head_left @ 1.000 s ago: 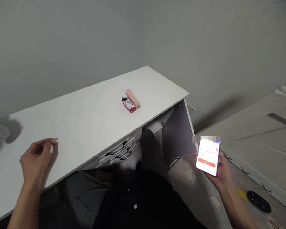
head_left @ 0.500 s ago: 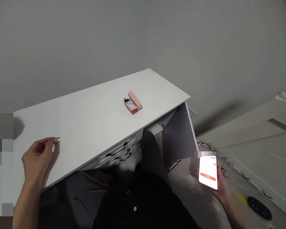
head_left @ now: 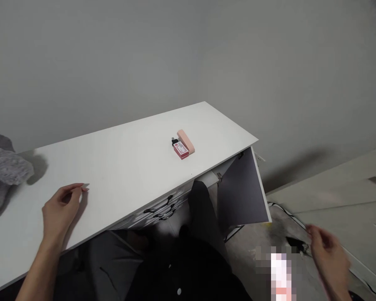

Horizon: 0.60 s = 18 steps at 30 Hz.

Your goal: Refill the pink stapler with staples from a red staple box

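Note:
My left hand [head_left: 62,207] rests on the white cabinet top [head_left: 122,167], thumb and fingers pinched together. A small grey point shows at its fingertips; whether it is a held thing or shadow I cannot tell. Off to the right, over the floor, my right hand [head_left: 330,257] is curled, slightly blurred, and what it may hold is hidden. Left of it lies a pixelated bright patch [head_left: 280,274] where a phone seems to be, apart from the fingers. On the cabinet top sit a small red-and-white box [head_left: 181,150], a pink bar-shaped case [head_left: 186,141] and a small black item [head_left: 174,141].
Grey fluffy fabric or plush [head_left: 6,163] lies at the cabinet's left end. An open cabinet door [head_left: 244,192] juts out at the right, beside my leg. Drawers with black handles [head_left: 158,205] line the front. A cable [head_left: 288,217] runs along the floor by the wall.
My right hand has moved right, away from the phone it held, and the bright patch is lower. The view has shifted left, bringing the grey fluffy thing in. My left hand keeps its pinch.

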Tool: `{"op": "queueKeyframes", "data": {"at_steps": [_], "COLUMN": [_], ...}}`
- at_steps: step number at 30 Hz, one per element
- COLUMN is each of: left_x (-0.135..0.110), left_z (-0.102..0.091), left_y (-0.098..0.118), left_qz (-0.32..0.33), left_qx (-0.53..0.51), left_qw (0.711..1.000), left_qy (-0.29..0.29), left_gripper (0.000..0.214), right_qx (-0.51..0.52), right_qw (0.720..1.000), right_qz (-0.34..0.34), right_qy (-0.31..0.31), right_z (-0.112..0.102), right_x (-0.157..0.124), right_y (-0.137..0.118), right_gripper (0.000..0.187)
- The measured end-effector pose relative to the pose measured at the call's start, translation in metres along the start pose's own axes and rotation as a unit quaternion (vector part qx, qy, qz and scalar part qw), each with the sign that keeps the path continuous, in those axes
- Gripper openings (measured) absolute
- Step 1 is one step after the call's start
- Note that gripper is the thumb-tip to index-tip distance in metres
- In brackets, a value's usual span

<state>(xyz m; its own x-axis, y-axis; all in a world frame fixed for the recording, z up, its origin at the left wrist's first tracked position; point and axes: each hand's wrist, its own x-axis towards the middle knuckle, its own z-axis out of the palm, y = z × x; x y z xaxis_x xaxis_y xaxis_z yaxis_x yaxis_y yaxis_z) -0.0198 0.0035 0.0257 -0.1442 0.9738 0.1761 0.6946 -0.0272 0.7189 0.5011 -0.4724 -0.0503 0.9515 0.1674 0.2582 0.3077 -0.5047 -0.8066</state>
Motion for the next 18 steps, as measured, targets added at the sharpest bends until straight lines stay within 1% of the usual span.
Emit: {"op": "queueKeyframes", "data": {"at_steps": [1, 2, 3, 4, 5, 6, 7, 8, 10, 11, 13, 15, 18], "left_x": [0.000, -0.001, -0.001, -0.001, -0.001, 0.000, 0.000, 0.000, 0.000, -0.001, -0.002, -0.005, -0.009], "left_z": [-0.001, -0.001, -0.002, -0.003, -0.003, -0.004, -0.004, -0.005, -0.007, -0.008, -0.009, -0.011, -0.012], "left_y": [0.001, 0.001, 0.001, 0.001, 0.000, -0.001, -0.002, -0.004, -0.006, -0.006, -0.008, -0.008, -0.009], "left_qz": [-0.002, -0.002, -0.001, 0.002, 0.004, 0.005, 0.006, 0.006, 0.005, 0.006, 0.012, 0.019, 0.023], "left_qx": [0.004, 0.004, 0.001, -0.001, -0.003, -0.004, -0.005, -0.004, 0.001, 0.003, 0.006, 0.003, -0.003], "left_qw": [1.000, 1.000, 1.000, 1.000, 1.000, 1.000, 1.000, 1.000, 1.000, 1.000, 1.000, 0.999, 0.999], "left_qy": [0.000, 0.000, 0.000, 0.000, -0.001, -0.003, -0.006, -0.008, -0.013, -0.015, -0.019, -0.025, -0.030], "left_gripper": [0.039, 0.039, 0.038, 0.037, 0.037, 0.036, 0.036, 0.036, 0.035, 0.035, 0.035, 0.035, 0.036], "right_qx": [0.006, 0.030, 0.066, 0.118, 0.143, 0.167, 0.188, 0.213, 0.232, 0.238, 0.244, 0.245, 0.225], "right_qw": [1.000, 0.999, 0.995, 0.985, 0.970, 0.955, 0.940, 0.926, 0.908, 0.901, 0.896, 0.893, 0.895], "right_qz": [-0.016, -0.035, -0.063, -0.107, -0.140, -0.163, -0.175, -0.181, -0.188, -0.183, -0.157, -0.126, -0.102], "right_qy": [0.011, 0.002, -0.027, -0.070, -0.136, -0.184, -0.226, -0.254, -0.293, -0.314, -0.337, -0.356, -0.370], "right_z": [0.010, 0.024, 0.042, 0.064, 0.089, 0.117, 0.147, 0.177, 0.232, 0.256, 0.293, 0.317, 0.337], "right_x": [0.007, 0.011, 0.013, 0.013, 0.012, 0.010, 0.007, 0.005, 0.000, -0.001, -0.002, -0.002, -0.001], "right_y": [-0.028, -0.059, -0.090, -0.121, -0.150, -0.175, -0.195, -0.210, -0.230, -0.236, -0.243, -0.249, -0.257], "right_gripper": [0.038, 0.037, 0.037, 0.036, 0.035, 0.037, 0.045, 0.055, 0.073, 0.080, 0.088, 0.088, 0.079]}}
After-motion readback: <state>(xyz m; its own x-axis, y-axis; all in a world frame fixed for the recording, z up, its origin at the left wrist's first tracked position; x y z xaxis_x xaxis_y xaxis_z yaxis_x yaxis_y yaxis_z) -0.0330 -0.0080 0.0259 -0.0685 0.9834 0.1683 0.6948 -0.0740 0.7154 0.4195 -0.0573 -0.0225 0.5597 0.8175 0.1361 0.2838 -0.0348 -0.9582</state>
